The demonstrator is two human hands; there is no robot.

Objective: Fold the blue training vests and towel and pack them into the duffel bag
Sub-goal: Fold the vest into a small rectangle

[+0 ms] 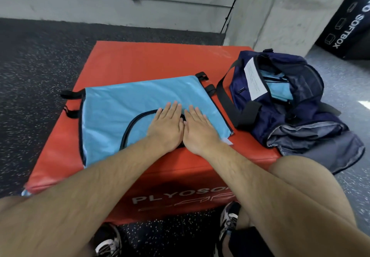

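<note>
The blue vest (128,104) lies flat on the red plyo box (140,60), long axis left-right. Left hand (167,125) and right hand (199,129) press it side by side, fingers straight. The duffel bag (284,100) gapes right.

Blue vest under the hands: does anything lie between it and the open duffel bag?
Nothing solid. The light blue training vest lies flat on the red padded box; only the black strap of the navy duffel bag lies between them. The bag gapes open, blue fabric inside.
</note>
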